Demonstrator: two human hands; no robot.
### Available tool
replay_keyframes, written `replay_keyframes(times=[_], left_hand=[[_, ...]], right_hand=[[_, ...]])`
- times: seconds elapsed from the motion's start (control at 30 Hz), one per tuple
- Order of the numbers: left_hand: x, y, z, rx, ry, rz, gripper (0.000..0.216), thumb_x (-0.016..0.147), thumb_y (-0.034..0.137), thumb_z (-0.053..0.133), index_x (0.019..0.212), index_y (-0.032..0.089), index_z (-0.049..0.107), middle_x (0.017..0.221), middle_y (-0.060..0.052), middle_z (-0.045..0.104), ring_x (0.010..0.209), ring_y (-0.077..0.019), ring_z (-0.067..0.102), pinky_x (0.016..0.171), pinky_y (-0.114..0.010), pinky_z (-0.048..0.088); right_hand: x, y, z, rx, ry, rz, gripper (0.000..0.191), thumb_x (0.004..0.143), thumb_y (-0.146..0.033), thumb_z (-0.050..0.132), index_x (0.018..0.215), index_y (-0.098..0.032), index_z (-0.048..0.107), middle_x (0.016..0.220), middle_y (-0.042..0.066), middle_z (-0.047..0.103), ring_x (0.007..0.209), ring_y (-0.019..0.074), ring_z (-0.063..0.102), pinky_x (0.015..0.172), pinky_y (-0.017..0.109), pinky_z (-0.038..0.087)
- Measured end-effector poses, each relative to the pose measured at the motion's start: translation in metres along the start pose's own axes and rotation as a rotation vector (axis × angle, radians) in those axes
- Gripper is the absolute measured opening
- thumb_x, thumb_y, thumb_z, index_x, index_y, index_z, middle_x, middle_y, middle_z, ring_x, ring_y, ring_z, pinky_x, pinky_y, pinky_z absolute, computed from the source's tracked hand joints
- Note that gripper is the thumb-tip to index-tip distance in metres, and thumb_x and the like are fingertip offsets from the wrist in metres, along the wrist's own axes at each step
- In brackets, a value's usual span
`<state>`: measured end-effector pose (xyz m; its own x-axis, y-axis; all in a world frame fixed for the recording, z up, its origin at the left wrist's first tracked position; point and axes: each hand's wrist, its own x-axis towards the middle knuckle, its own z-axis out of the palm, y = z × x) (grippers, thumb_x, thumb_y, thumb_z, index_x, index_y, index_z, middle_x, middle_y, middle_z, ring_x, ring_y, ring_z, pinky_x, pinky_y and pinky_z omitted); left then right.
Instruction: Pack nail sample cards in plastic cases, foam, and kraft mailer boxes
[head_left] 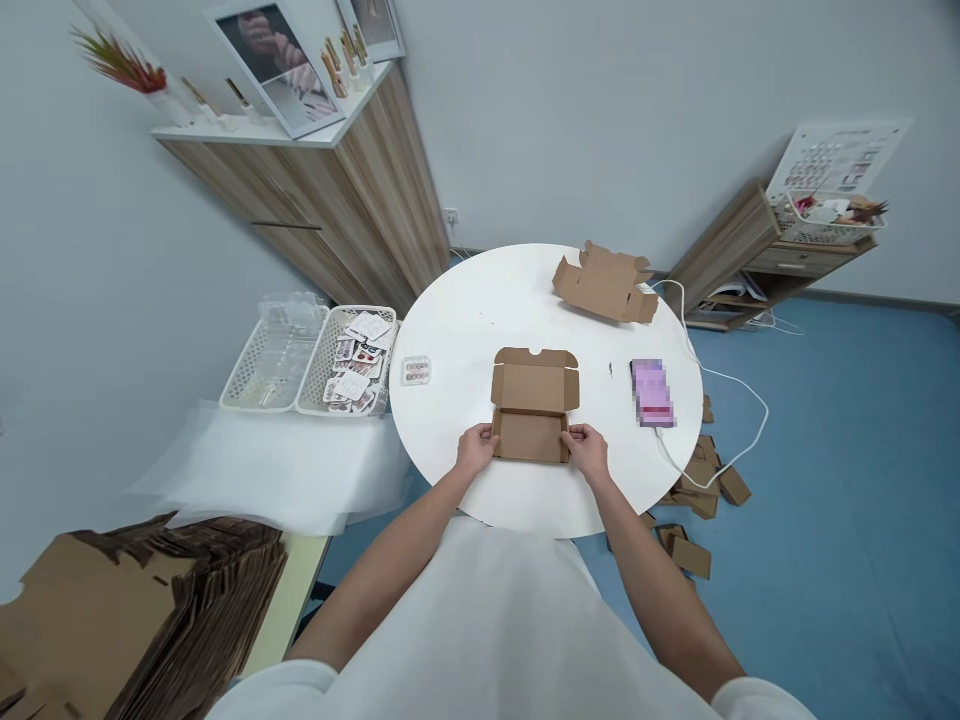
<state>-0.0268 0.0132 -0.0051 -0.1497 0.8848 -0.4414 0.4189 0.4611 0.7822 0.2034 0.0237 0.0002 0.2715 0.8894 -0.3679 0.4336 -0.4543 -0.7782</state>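
Note:
A brown cardboard box [531, 437] lies near the front of the round white table [450, 300], its lid [534, 386] raised at the back with the side flaps out. My left hand [475, 449] grips the box's left wall, thumb and fingers pinched together. On the opposite side, my right hand [589, 452] pinches the right wall in the same way. The inside of the box looks bare. Further back on the table rests an unfolded cardboard box blank [606, 283]. A small clear case of nail tips [416, 370] lies to the left.
A phone [652, 392] with a white cable [739, 380] lies at the table's right. White baskets [300, 395] holding cards and plastic cases stand left, beside clear sheets [277, 465]. Stacked cardboard blanks [112, 610] fill the lower left. Folded boxes [690, 553] lie on the blue floor.

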Motion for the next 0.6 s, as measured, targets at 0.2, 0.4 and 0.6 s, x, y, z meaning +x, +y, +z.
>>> replay_keyframes(times=[0.2,0.4,0.6], left_hand=[[0.005,-0.001,0.002,-0.04,0.014,0.028,0.021,0.073,0.02,0.055,0.094,0.018,0.059,0.092,-0.005,0.066,0.079,-0.0132,0.061,0.071,-0.024,0.047],[0.006,0.008,-0.005,0.258,0.013,0.034,0.019,0.068,0.016,0.058,0.086,0.018,0.056,0.083,-0.003,0.064,0.073,-0.0143,0.059,0.063,-0.024,0.043],[0.013,0.008,-0.015,0.418,0.04,0.042,0.019,0.066,0.016,0.057,0.084,0.018,0.052,0.078,-0.003,0.061,0.072,-0.0163,0.057,0.059,-0.024,0.04]], right_hand=[[0.005,0.004,0.007,0.092,0.016,-0.006,0.027,0.061,-0.036,0.056,0.082,-0.019,0.058,0.084,0.005,0.064,0.075,0.0169,0.06,0.068,0.029,0.046],[-0.004,-0.003,0.015,0.047,0.013,0.006,0.029,0.063,-0.039,0.054,0.083,-0.018,0.057,0.085,0.005,0.063,0.075,0.0172,0.058,0.068,0.029,0.045],[-0.016,-0.016,0.029,-0.024,0.033,0.001,0.031,0.066,-0.04,0.051,0.088,-0.018,0.055,0.083,0.004,0.061,0.068,0.0159,0.056,0.065,0.029,0.044]])
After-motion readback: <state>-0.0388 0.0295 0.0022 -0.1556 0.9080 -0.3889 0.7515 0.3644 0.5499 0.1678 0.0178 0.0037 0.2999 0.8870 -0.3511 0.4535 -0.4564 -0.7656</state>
